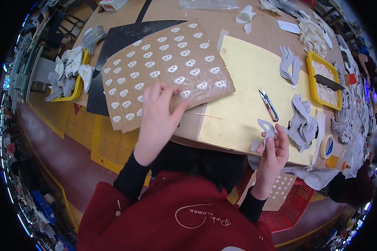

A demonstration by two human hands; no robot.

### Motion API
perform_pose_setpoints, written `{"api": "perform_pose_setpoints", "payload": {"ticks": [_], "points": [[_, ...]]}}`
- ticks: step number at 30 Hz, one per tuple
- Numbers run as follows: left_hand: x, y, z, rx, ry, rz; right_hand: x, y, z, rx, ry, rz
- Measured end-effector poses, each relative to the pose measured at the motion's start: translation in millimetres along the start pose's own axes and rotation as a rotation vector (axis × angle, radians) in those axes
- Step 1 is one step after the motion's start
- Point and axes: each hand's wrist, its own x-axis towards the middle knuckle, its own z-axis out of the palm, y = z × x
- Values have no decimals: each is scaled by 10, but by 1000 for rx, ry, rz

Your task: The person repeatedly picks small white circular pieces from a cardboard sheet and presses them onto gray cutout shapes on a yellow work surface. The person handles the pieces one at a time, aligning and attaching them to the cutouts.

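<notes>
My left hand is over the near edge of a brown board with rows of small white two-holed pieces. Its thumb and index finger are apart, close to one white piece; the other fingertips bend down toward the board. My right hand pinches a light grey cut-out piece with an opening in it, over the front edge of a pale yellow sheet. Part of this piece is hidden by my fingers. Thread snips lie just beyond my right hand.
Grey cut pieces lie in piles on the right. A divided yellow tray and a tape roll stand there too. At the left, a yellow bin holds more pieces. A red crate is below the table.
</notes>
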Motion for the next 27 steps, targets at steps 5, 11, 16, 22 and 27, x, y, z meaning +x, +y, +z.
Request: {"api": "perform_pose_setpoints", "payload": {"ticks": [5, 11, 16, 22, 27], "points": [[193, -120, -23, -35, -180, -36, -66, -42, 21, 23, 5, 5], [258, -99, -40, 15, -225, -11, -148, -59, -95, 27, 14, 28], [234, -76, 5, 18, -221, 7, -176, -67, -123, 27, 13, 32], [206, -4, 3, -121, -156, 23, -192, -81, -100, 40, 9, 56], [123, -46, 47, -29, -119, 130, -207, -55, -99, 33, -26, 99]]}}
